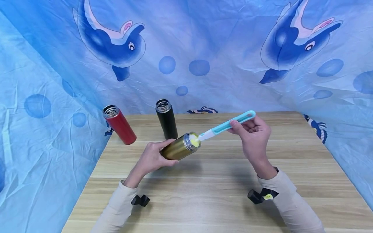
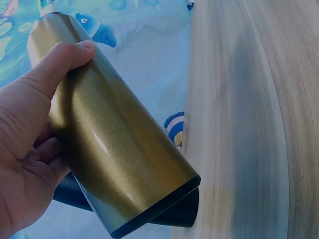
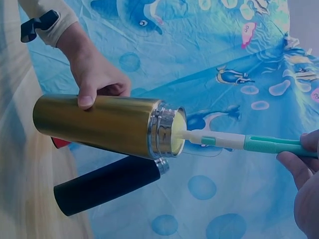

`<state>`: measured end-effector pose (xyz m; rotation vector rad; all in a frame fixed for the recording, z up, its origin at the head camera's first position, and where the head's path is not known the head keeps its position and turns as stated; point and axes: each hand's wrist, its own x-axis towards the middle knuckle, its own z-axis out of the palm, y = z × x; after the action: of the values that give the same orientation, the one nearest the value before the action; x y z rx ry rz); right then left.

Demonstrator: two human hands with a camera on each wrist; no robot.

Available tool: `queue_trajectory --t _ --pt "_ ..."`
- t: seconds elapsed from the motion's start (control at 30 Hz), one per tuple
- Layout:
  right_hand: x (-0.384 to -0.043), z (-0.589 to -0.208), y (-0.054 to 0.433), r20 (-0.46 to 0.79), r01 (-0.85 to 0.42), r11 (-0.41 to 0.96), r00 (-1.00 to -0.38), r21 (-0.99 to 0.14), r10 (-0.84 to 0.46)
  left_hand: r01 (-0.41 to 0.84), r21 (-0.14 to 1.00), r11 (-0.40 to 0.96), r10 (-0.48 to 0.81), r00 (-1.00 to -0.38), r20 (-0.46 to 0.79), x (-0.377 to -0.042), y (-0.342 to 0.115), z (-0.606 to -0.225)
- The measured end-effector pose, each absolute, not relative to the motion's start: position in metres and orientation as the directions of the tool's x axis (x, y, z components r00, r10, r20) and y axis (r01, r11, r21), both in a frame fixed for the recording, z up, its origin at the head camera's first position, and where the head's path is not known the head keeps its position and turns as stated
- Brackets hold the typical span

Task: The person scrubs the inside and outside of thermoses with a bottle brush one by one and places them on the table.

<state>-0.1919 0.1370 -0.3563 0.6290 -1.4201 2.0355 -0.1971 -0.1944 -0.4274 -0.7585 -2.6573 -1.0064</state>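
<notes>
A gold vacuum flask (image 1: 176,149), lidless with a steel neck, is tilted with its mouth toward the right. My left hand (image 1: 154,157) grips it round the body, thumb along one side, as the left wrist view (image 2: 109,134) also shows. In my right hand (image 1: 254,137) I pinch the turquoise and white handle of a bottle brush (image 1: 224,126) between thumb and fingers. The brush's pale yellow sponge head (image 3: 178,132) sits in the flask's mouth, mostly hidden inside the neck.
Behind the gold flask stands a black flask (image 1: 167,121), lidless. Farther left is a red flask (image 1: 120,126), also lidless. Both are on the wooden table (image 1: 204,200). A blue dolphin-print cloth (image 1: 186,35) hangs behind the table and along its sides.
</notes>
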Motion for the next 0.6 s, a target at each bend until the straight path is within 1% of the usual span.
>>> queue_trajectory --t 0.23,0.43,0.6 --pt "-0.191 -0.3538 0.141 0.663 -0.692 -0.262 -0.721 -0.673 0.202 0.525 0.565 0.636 0.399 -0.851 0.341 -0.1964 -0.1944 -0.4267" --pt "-0.1918 -0.3513 0.1442 0.665 -0.695 -0.283 -0.718 -0.662 0.206 0.51 0.569 0.645 0.393 -0.86 0.326 -0.1952 -0.1975 -0.426" --pt "-0.193 -0.3505 0.1468 0.659 -0.69 -0.309 -0.721 -0.654 0.216 0.52 0.555 0.649 0.398 -0.854 0.334 -0.1952 -0.1982 -0.4245"
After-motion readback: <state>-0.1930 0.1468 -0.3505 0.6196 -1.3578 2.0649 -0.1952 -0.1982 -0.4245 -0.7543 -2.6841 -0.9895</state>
